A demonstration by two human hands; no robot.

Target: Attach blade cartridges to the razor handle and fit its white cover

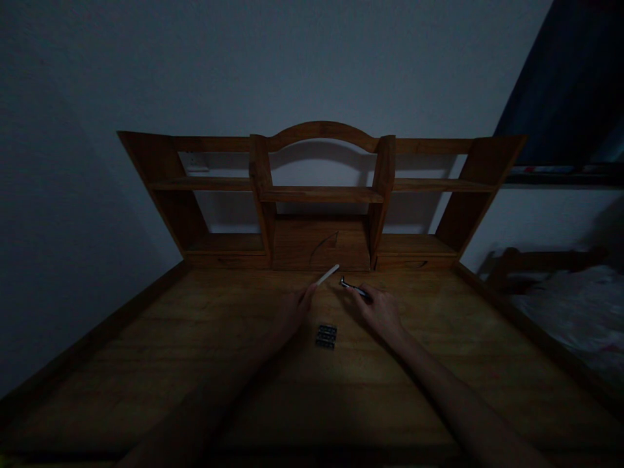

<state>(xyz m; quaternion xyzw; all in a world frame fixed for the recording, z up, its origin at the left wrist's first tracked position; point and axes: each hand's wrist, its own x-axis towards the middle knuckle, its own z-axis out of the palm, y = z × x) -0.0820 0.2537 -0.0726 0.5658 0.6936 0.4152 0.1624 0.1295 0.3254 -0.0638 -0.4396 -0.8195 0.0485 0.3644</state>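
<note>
My left hand [295,309] is closed around the lower end of a pale flat stick [328,274], whose free end points away and to the right. Opposite it, my right hand [381,312] grips a razor [355,288] with a dark handle and a shiny small head turned toward the stick. A short gap separates the two tips. Between my forearms, nearer to me, a small black tray of razor cartridges [326,336] lies flat on the wooden desk [234,364]. Dim light hides the finer details of all three.
Along the desk's back edge stands a wooden shelf unit [322,194] with several compartments. A white wall [312,65] rises behind it. Raised wooden rims [521,341] border the desk's sides. To the right are a dark window [565,97] and a pale crumpled plastic-like heap [575,309].
</note>
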